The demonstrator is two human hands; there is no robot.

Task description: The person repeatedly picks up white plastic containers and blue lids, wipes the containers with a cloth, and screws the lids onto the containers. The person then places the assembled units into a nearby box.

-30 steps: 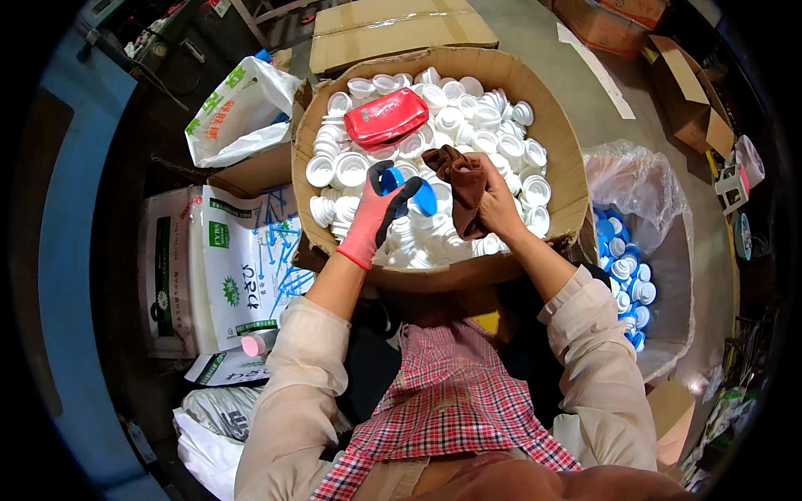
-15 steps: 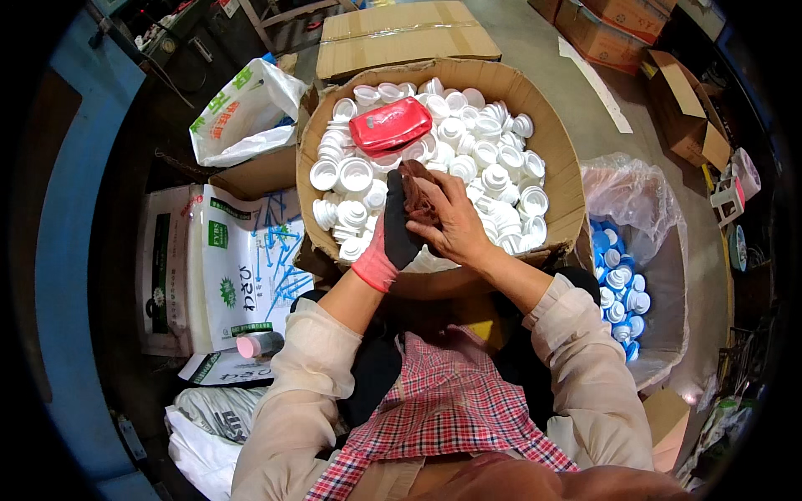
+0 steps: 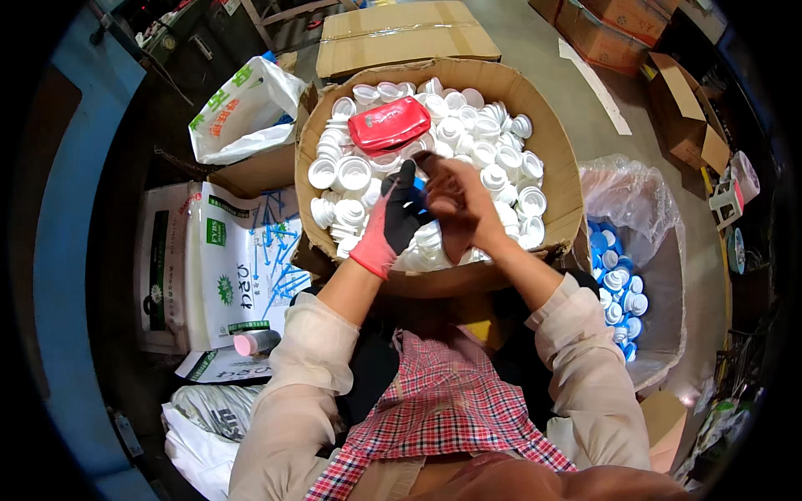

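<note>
My left hand (image 3: pixel 394 219), in a pink and black glove, is closed around a small blue piece (image 3: pixel 417 187), probably a cap; the fingers hide most of it. Beside it my bare right hand (image 3: pixel 466 199) is smeared by motion, with a dark brown cloth (image 3: pixel 455 240) bunched in its fingers and hanging below the palm. Both hands are over the near half of a cardboard box (image 3: pixel 555 142) heaped with white plastic caps (image 3: pixel 493 177). A red pouch (image 3: pixel 389 125) lies on the caps, beyond my hands.
At the right stands a plastic-lined box (image 3: pixel 660 334) with blue and white caps (image 3: pixel 619 288). Blue thin plastic pieces (image 3: pixel 271 250) lie on a printed white sack (image 3: pixel 225 292) at the left, near a pink-capped bottle (image 3: pixel 257 342). A white plastic bag (image 3: pixel 242 125) and a closed carton (image 3: pixel 405 37) stand farther back.
My hands have drawn slightly apart. The brown cloth has moved from between them into the right hand's side, and a blue piece now shows at my left fingers.
</note>
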